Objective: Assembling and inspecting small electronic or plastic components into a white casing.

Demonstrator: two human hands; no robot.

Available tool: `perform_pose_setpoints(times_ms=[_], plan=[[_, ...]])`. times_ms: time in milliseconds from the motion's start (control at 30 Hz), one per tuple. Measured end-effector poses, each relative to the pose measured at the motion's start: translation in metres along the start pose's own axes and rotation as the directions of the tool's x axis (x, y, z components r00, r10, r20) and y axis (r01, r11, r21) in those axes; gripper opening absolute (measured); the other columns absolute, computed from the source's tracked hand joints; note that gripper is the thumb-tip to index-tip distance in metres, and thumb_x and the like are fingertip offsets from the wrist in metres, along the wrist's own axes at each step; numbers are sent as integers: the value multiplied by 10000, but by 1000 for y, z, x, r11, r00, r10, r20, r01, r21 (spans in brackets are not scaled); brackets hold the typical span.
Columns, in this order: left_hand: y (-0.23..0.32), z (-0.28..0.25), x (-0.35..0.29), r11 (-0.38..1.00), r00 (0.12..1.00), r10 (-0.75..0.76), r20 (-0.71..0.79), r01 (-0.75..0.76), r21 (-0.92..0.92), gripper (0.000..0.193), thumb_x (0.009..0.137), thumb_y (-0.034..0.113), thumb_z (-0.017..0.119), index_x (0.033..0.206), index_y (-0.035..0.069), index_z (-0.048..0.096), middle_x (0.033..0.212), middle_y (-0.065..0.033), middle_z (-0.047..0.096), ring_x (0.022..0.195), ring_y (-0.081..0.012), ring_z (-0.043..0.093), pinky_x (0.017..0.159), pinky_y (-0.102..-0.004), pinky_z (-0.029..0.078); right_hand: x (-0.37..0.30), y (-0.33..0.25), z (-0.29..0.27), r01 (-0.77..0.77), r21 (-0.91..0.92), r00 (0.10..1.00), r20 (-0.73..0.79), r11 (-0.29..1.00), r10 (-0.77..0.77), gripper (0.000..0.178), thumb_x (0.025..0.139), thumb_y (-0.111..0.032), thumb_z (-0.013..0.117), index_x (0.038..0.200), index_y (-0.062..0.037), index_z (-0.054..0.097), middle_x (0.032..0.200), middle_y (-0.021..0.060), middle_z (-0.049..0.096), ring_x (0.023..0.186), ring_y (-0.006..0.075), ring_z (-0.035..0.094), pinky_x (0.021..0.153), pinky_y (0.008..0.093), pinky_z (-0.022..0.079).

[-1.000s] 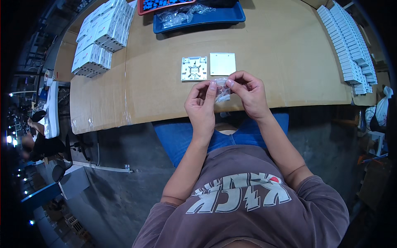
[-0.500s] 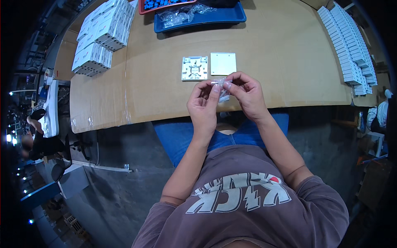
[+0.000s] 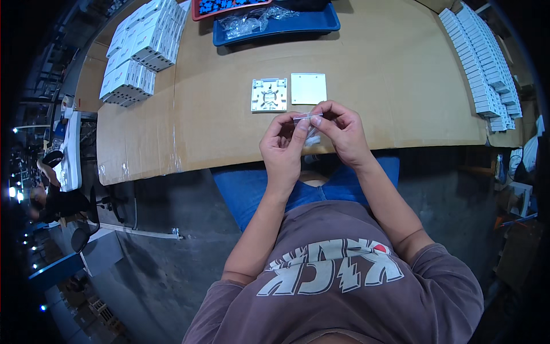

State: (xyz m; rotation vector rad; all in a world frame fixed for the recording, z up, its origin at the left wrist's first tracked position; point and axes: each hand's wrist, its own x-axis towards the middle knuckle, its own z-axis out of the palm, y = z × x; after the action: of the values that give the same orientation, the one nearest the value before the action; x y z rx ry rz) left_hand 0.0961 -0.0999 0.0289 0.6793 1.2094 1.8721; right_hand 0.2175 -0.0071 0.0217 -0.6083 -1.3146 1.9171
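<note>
Between my two hands hangs a small clear plastic bag (image 3: pixel 312 135) with white pieces inside; what exactly they are is too small to tell. My left hand (image 3: pixel 285 140) pinches the bag's upper edge between thumb and finger. On the same edge, my right hand (image 3: pixel 342 131) pinches close beside the left thumb. Just beyond my fingers, a white square tray-like housing (image 3: pixel 269 95) with a moulded inside lies on the table. A flat white square cover (image 3: pixel 308 89) lies to its right, not touching it.
Stacked white boxes (image 3: pixel 140 43) stand at the table's left, and more white boxes (image 3: pixel 478 69) at its right. A blue tray (image 3: pixel 315 24) with crumpled clear bags sits at the back, beside a red tray (image 3: pixel 201 14) of blue pieces. The brown table's (image 3: pixel 189 132) front edge is near my lap.
The bag's top edge is now pulled straighter between my fingertips. Both hands stay in nearly the same place.
</note>
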Motion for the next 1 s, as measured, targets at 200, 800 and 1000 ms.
perform_pose_setpoints(times_ms=[200,800,1000], plan=[[-1,-2,1,999,999,35,-15,-35,17,137,1022,76,688,1120,-16,664,1013,-39,698,923,-76,641,819,-230,524,0,-1,6,-39,49,999,-8,998,40,132,999,-46,689,1109,22,666,1036,60,707,968,101,676,858,260,580],[-4,-6,2,999,999,33,-7,-33,37,151,1018,73,693,1133,-16,654,1003,-30,685,913,-66,630,791,-215,509,-1,-2,4,23,-55,1000,22,998,-21,104,1000,-39,682,1084,18,660,1033,35,681,974,85,644,857,242,549],[-1,-5,4,997,1000,-21,17,20,78,128,1016,84,697,1092,-16,667,980,-28,686,891,-65,629,794,-223,512,1,4,-2,65,-82,997,42,994,-62,93,997,-19,675,1079,25,666,1043,46,683,982,95,645,870,263,545]])
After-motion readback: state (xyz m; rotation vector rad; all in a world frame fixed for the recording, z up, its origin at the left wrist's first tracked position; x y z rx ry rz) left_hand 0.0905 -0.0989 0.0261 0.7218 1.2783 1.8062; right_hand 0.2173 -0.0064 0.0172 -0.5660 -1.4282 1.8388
